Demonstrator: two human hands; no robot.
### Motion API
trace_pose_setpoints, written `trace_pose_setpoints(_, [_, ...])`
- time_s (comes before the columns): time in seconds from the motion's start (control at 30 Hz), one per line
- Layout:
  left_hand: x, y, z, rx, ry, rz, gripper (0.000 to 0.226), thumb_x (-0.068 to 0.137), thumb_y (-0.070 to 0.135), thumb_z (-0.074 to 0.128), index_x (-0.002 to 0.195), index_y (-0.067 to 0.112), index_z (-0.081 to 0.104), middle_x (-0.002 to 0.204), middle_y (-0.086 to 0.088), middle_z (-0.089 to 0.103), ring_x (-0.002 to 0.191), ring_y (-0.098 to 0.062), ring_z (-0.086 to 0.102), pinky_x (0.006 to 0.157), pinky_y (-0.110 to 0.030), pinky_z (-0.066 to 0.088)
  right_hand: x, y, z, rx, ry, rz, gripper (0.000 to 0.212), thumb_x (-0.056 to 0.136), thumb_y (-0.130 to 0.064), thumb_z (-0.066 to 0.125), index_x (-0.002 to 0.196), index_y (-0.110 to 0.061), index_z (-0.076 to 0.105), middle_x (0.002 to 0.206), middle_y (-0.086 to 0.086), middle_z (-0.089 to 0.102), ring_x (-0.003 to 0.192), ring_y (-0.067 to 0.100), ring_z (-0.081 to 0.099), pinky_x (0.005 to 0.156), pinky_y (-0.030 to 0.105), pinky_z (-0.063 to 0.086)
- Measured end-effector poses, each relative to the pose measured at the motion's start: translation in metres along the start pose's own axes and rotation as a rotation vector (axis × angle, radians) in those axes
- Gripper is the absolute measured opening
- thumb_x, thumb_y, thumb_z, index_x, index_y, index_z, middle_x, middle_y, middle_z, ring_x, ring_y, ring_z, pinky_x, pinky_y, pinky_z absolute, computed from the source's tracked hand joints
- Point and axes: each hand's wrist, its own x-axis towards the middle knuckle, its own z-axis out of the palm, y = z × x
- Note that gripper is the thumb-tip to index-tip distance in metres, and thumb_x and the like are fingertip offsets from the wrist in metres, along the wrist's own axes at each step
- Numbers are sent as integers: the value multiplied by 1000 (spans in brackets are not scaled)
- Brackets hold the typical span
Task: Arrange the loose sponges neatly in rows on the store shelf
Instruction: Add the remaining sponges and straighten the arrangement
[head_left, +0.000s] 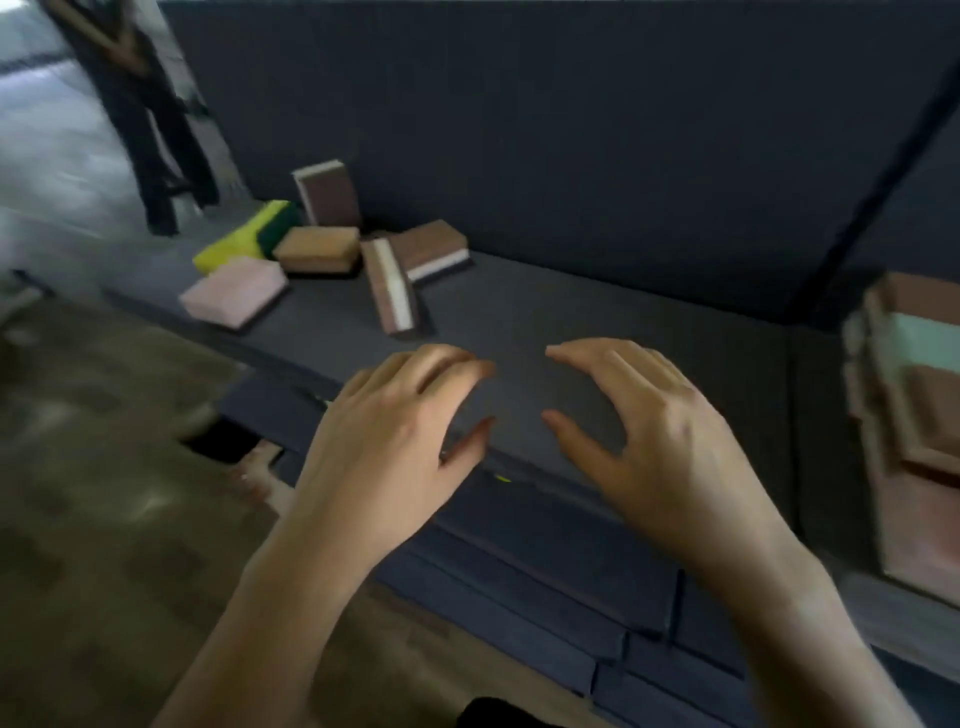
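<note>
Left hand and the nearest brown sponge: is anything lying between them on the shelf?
No. In the head view, only a short stretch of bare dark shelf shows between the left hand and the brown sponge.

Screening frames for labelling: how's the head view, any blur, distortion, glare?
Head view: soft throughout; the stack at the right edge is smeared worst, the loose sponges readable by colour only. The wide-angle lens skews the shelf lines. Dim, even light, no glare; left hand and right hand moderately sharp.
</note>
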Motion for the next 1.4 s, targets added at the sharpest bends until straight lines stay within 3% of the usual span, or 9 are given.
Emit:
trace_pose_setpoints(0.27, [2,-99,-11,27,-40,-126,42,88,41,59,125,22,59,121,7,60,107,-15,60,85,-33,51,80,-48,66,20,-68,-64,44,88,-37,63,130,-23,56,128,-4,58,118,17,55,95,39,50])
trace_pose_setpoints(0.6, [57,-146,37,-48,-47,-174,61,81,49,65,133,21,49,128,5,56,113,-16,57,87,-30,48,161,-16,79,-40,-142,-73,46,90,-30,64,134,-24,53,133,-6,56,122,14,51,99,37,47])
trace_pose_setpoints(0.77, [108,-171,62,-141,-193,-300,114,69,72,67,155,22,11,159,3,21,142,-14,28,111,-37,33,208,15,93,-43,-260,-60,48,91,-25,60,138,-25,48,137,-7,50,122,11,48,102,32,43])
trace_pose_setpoints(0.87, [132,-180,74,-235,-289,-353,131,63,74,70,154,25,-11,163,8,-3,148,-10,5,118,-38,16,235,34,101,-70,-320,-61,54,90,-25,61,141,-23,44,142,-5,46,127,13,45,105,37,41])
trace_pose_setpoints(0.97, [142,-187,83,-308,-303,-336,127,61,73,72,154,29,-3,161,13,2,146,-12,15,118,-38,23,259,46,114,-93,-382,-73,60,87,-22,62,143,-23,41,148,-4,40,132,16,40,107,39,38])
trace_pose_setpoints(1.07, [138,-190,81,-344,-272,-333,120,60,71,73,152,33,6,152,18,9,134,-14,33,105,-32,34,279,53,131,-96,-448,-85,69,86,-26,65,148,-26,35,157,-3,27,145,18,24,115,41,29])
trace_pose_setpoints(1.23, [126,-200,59,-321,-309,-288,118,58,72,72,151,38,7,147,20,12,127,-6,33,96,-24,33,304,58,162,-142,-612,-54,89,84,-39,71,155,-28,19,165,-1,6,151,20,-1,122,48,11])
trace_pose_setpoints(1.3, [124,-205,52,-307,-320,-243,118,58,71,71,151,37,7,149,17,13,130,-6,30,95,-22,31,303,57,168,-133,-637,-23,88,83,-39,72,154,-29,21,163,-1,12,151,21,4,121,49,15])
trace_pose_setpoints(1.4, [124,-211,42,-321,-334,-168,116,60,69,73,151,39,8,150,18,14,132,-4,25,92,-18,27,288,52,163,-132,-553,29,77,81,-38,71,148,-28,33,150,-2,33,140,22,27,111,45,32])
